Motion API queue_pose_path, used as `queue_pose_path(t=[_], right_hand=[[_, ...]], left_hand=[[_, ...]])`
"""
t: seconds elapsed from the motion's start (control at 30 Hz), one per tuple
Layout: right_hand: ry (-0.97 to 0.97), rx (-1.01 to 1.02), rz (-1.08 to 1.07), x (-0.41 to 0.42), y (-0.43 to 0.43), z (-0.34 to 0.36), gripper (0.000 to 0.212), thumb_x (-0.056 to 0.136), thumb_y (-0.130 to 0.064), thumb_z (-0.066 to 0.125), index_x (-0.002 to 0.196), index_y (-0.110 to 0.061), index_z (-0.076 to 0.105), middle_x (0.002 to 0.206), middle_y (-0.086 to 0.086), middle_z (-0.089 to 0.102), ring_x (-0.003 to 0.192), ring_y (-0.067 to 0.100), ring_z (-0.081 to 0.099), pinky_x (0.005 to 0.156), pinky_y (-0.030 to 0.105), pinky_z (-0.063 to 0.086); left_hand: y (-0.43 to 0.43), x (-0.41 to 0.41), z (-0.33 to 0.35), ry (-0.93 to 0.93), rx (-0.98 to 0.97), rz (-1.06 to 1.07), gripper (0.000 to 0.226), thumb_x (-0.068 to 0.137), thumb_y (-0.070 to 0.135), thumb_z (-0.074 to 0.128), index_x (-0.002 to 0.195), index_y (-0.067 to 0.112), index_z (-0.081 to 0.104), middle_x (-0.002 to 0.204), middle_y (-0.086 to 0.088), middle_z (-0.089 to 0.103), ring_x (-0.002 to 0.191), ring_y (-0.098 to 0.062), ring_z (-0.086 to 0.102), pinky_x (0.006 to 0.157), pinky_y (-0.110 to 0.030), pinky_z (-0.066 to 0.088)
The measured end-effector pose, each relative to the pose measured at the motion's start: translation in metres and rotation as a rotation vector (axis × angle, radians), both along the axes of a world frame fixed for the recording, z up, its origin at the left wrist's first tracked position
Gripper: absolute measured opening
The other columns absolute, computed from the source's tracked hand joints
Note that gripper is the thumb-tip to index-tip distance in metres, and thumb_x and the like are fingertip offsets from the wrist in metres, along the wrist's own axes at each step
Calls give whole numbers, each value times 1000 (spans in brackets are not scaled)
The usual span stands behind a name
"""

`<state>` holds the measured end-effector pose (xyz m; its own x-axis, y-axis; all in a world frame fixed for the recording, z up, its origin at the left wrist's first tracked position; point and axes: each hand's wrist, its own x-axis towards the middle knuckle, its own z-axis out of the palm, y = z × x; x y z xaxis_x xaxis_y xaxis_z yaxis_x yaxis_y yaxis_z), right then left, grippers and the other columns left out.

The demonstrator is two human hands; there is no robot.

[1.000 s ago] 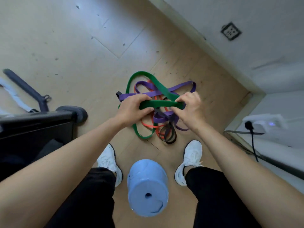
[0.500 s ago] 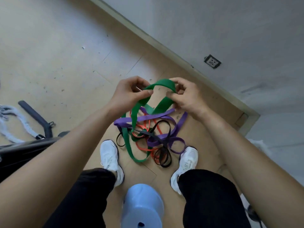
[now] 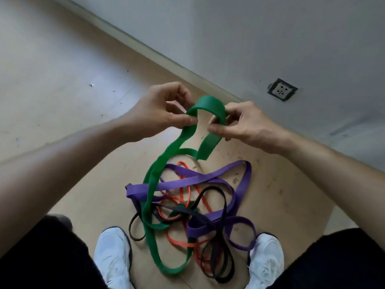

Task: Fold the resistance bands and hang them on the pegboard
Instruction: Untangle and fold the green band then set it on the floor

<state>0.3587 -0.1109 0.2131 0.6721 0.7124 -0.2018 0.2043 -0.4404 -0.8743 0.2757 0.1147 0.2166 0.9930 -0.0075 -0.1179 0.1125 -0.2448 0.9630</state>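
A wide green resistance band (image 3: 160, 170) is lifted off the floor in a tall loop. My left hand (image 3: 164, 113) pinches its left side and my right hand (image 3: 241, 124) pinches its right side, with a short arch of band between them. The green band's lower end trails down to the floor between my shoes. Under it lies a tangle of a purple band (image 3: 208, 178), an orange band (image 3: 179, 243) and a black band (image 3: 216, 257). No pegboard is in view.
My two white shoes (image 3: 113, 257) (image 3: 266, 259) flank the pile on the wooden floor. A white wall with a skirting board (image 3: 166, 57) runs diagonally behind, with a wall socket (image 3: 282, 92) low on it.
Both hands have raised the green band higher, pulling it further out of the pile. The view has tilted up toward the wall, and the blue stool has left the frame.
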Motion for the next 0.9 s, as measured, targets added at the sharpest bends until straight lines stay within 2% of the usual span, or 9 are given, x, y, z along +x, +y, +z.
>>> queue_pose_path(t=[0.1, 0.23, 0.33, 0.47, 0.57, 0.67, 0.77, 0.83, 0.9], right_hand=[[-17, 110, -32, -15, -3, 18, 46, 76, -43, 79, 112, -16, 72, 99, 12, 75, 87, 25, 75, 73, 44, 64], [-81, 259, -120, -38, -7, 51, 59, 82, -34, 77, 136, -17, 58, 110, 12, 71, 91, 26, 76, 71, 41, 65], [-122, 286, -169, -48, -19, 67, 59, 88, -26, 76, 142, -18, 54, 110, 13, 67, 90, 29, 76, 71, 43, 65], [-176, 332, -191, -58, -35, 86, 51, 91, -20, 74, 139, -17, 57, 110, 16, 65, 86, 29, 76, 69, 42, 64], [-196, 361, -206, -60, -39, 95, 34, 92, -16, 72, 124, -6, 63, 98, 12, 65, 82, 26, 76, 67, 40, 64], [-162, 423, -292, -50, -46, 98, 22, 92, -12, 72, 108, 0, 65, 93, 15, 66, 77, 28, 76, 65, 38, 63], [-95, 497, -372, -35, -52, 102, 21, 86, -19, 75, 98, -5, 66, 85, 10, 65, 75, 28, 75, 66, 36, 63], [-43, 555, -407, -24, -57, 102, 20, 80, -23, 76, 91, -9, 67, 79, 5, 64, 71, 25, 73, 65, 35, 62], [8, 595, -451, -13, -64, 98, 17, 79, -22, 75, 87, -11, 67, 77, 5, 62, 68, 21, 71, 63, 32, 61]], left_hand=[[-6, -2, 6, -89, -24, 3, 25, 82, -2, 79, 98, 8, 62, 98, -18, 70, 83, -25, 75, 73, -32, 62], [-32, -14, 21, -131, -103, -37, 26, 84, 2, 78, 103, 7, 61, 103, -21, 71, 90, -29, 76, 82, -42, 63], [-43, -29, 36, -129, -175, -49, 32, 85, 2, 78, 112, 5, 63, 110, -19, 71, 98, -32, 74, 92, -47, 60], [-62, -46, 51, -146, -228, -52, 42, 86, 3, 77, 125, 3, 60, 120, -19, 70, 106, -32, 73, 95, -41, 59], [-76, -45, 50, -164, -271, -15, 48, 82, 8, 82, 125, 9, 61, 122, -18, 68, 109, -31, 72, 95, -41, 59], [-83, -34, 38, -158, -150, -22, 62, 73, 27, 91, 125, 18, 58, 124, -11, 67, 111, -26, 70, 95, -43, 59], [-93, -22, 18, -115, 8, -67, 72, 75, 28, 90, 134, 24, 49, 121, -2, 66, 110, -16, 68, 94, -35, 60], [-99, -11, 3, -130, 61, -76, 64, 79, 26, 87, 133, 24, 52, 110, 2, 67, 101, -12, 68, 89, -31, 59], [-101, 2, -9, -170, 126, -57, 41, 84, 20, 80, 119, 22, 58, 92, 5, 62, 82, -10, 62, 75, -31, 53]])
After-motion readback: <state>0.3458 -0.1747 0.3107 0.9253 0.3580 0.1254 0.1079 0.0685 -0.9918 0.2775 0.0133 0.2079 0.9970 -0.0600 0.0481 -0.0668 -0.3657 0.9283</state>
